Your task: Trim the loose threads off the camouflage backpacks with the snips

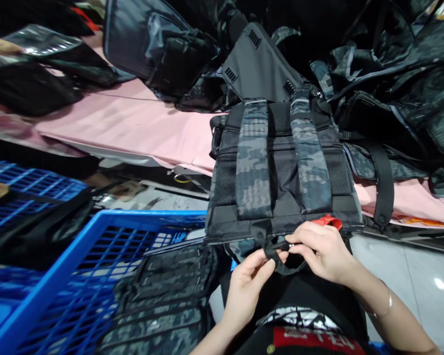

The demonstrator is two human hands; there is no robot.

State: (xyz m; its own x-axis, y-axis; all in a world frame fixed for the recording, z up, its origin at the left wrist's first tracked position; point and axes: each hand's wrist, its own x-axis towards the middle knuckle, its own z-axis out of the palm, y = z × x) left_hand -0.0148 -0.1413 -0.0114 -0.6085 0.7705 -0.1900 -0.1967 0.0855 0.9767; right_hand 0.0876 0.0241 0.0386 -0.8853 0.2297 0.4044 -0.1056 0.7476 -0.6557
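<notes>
A black backpack (281, 167) with two camouflage shoulder straps (254, 158) lies with its strap side up, its lower edge over the table's near side. At that edge my left hand (246, 286) pinches a black webbing strap (272, 249). Just to the right, my right hand (320, 249) has thumb and forefinger closed at the strap's end, by a small shiny piece too small to make out. A red strip (327, 222) shows behind my right hand.
Pink-covered table (133, 128) runs across, with dark bags (403, 98) piled behind and right. A blue crate (77, 246) stands at left beside camouflage bags (163, 296). Another person's hand (2, 47) touches a black piece at the far left.
</notes>
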